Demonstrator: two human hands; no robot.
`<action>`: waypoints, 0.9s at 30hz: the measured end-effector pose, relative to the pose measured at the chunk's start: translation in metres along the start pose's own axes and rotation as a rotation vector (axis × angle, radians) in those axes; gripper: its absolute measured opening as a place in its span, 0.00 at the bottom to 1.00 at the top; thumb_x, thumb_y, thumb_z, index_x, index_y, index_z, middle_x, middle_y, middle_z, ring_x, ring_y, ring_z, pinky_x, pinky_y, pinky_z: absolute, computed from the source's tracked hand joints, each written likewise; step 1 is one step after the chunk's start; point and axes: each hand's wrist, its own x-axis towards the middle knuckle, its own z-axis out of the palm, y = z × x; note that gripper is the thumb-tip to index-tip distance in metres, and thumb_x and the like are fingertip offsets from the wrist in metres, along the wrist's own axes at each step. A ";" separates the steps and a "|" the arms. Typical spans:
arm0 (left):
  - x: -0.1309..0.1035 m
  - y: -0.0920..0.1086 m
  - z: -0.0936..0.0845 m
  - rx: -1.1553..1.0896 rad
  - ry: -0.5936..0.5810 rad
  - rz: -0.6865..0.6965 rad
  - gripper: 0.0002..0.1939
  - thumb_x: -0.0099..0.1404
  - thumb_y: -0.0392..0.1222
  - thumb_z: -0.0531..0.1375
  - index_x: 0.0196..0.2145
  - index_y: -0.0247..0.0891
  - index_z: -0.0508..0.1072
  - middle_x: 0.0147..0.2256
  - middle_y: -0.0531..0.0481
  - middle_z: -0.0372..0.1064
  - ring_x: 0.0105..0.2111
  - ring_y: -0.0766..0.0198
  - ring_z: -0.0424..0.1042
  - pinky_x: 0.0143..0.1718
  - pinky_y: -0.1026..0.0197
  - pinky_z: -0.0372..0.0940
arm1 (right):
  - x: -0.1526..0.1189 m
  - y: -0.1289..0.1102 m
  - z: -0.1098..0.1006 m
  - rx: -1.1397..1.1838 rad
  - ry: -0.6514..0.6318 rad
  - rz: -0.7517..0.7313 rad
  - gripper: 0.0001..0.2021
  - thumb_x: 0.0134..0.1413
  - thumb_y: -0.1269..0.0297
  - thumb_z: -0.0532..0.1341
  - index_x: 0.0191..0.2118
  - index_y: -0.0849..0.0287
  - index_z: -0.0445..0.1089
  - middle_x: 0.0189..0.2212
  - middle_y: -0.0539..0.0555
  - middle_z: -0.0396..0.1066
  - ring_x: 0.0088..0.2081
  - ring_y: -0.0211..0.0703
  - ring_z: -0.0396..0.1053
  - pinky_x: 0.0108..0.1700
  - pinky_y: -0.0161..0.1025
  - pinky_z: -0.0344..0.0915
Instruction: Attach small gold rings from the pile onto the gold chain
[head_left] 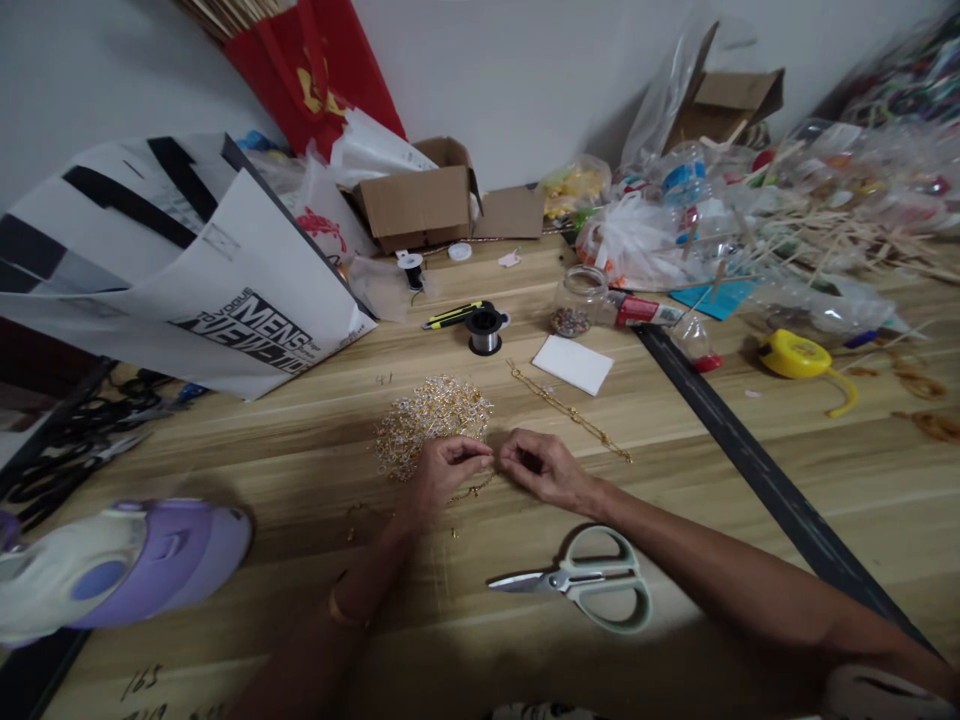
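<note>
My left hand (448, 468) is closed in a pinch in front of a heap of small gold and clear beaded links (427, 415). A thin gold chain (476, 490) runs from its fingertips down onto the table. Facing it, almost fingertip to fingertip, my right hand (544, 465) pinches too; whatever lies between its fingers is too small to make out. Beyond the right hand a second gold chain (570, 408) lies stretched out on the wood. Scissors (577, 578) with pale green handles rest nearer to me, below the right hand.
Behind the heap stand a wire spool (486, 332), a yellow-black cutter (454, 316), a white card (573, 365) and a jar of beads (580, 300). A purple-white bottle (165, 560) lies left, a yellow tape measure (795, 355) right. Bags and boxes line the wall.
</note>
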 end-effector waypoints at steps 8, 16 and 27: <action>0.000 -0.003 0.000 0.000 -0.009 0.000 0.08 0.45 0.37 0.67 0.26 0.32 0.76 0.25 0.48 0.75 0.25 0.67 0.71 0.29 0.67 0.64 | 0.001 -0.002 -0.001 0.001 -0.006 -0.004 0.04 0.54 0.71 0.56 0.29 0.63 0.65 0.23 0.50 0.63 0.24 0.33 0.59 0.27 0.30 0.55; 0.000 -0.001 0.000 0.012 -0.013 0.006 0.08 0.45 0.37 0.67 0.26 0.32 0.76 0.25 0.48 0.75 0.25 0.67 0.71 0.29 0.67 0.64 | 0.001 -0.001 0.000 -0.005 -0.012 0.007 0.04 0.54 0.71 0.56 0.29 0.63 0.65 0.24 0.50 0.63 0.25 0.33 0.59 0.27 0.30 0.56; -0.001 -0.003 0.000 0.028 -0.045 0.028 0.08 0.47 0.38 0.66 0.27 0.32 0.76 0.26 0.48 0.75 0.26 0.66 0.71 0.29 0.67 0.64 | 0.002 -0.003 -0.001 -0.017 -0.018 0.015 0.05 0.54 0.70 0.55 0.29 0.62 0.66 0.24 0.50 0.64 0.25 0.33 0.59 0.27 0.30 0.56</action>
